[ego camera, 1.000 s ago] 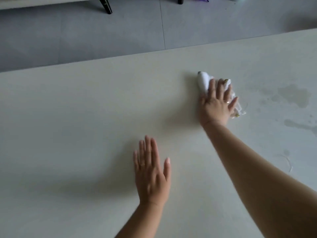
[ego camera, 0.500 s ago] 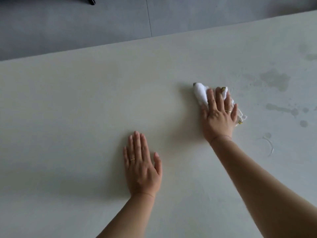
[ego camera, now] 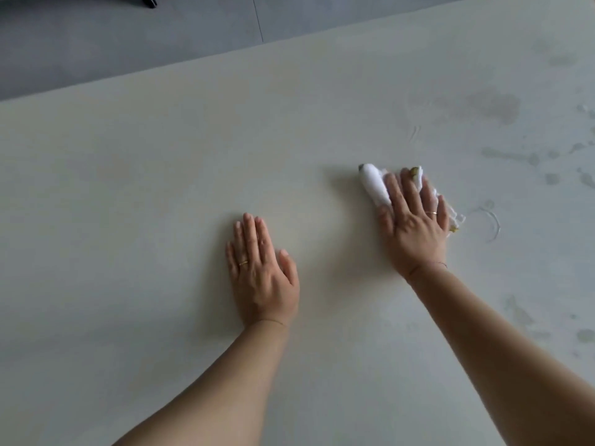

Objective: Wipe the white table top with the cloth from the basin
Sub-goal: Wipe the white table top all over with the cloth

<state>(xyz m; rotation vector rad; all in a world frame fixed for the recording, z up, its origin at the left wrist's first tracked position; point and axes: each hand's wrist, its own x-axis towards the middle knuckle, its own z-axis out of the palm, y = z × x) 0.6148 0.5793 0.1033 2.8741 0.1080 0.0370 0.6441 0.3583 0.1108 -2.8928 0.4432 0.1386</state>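
The white table top (ego camera: 161,188) fills most of the view. My right hand (ego camera: 413,230) lies flat on a bunched white cloth (ego camera: 375,185) right of centre and presses it onto the table. Part of the cloth sticks out beyond my fingertips and at the right side of my palm. My left hand (ego camera: 262,273) rests flat on the bare table near the middle, fingers together, holding nothing. Wet smears (ego camera: 495,107) and drops mark the surface to the right of the cloth. The basin is out of view.
The far table edge (ego camera: 225,56) runs diagonally across the top. Beyond it is grey tiled floor (ego camera: 128,43) and a dark furniture leg (ego camera: 148,0) at the top left.
My right hand has pulled the cloth toward me and slightly left across the table. My left hand stays flat on the table. The view has shifted, showing more wet marks at the right.
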